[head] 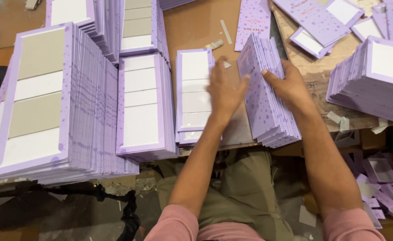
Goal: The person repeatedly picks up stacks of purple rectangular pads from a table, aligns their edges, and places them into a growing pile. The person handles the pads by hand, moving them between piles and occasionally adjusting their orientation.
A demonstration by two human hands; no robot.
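My right hand [288,85] grips the top edge of a tilted stack of lilac dotted card covers [263,102] that leans on the brown table near its front edge. My left hand [225,89] is blurred, fingers spread, against the left face of that stack; nothing is held in it. Just left of it lies a low pile of lilac-bordered white panels [193,89], flat on the table.
Tall stacks of the same lilac covers stand at the left [67,107], centre-left [145,107] and far right [374,80]. Loose covers [316,22] lie on a board at the back right. Lilac offcuts [383,187] litter the floor at the right.
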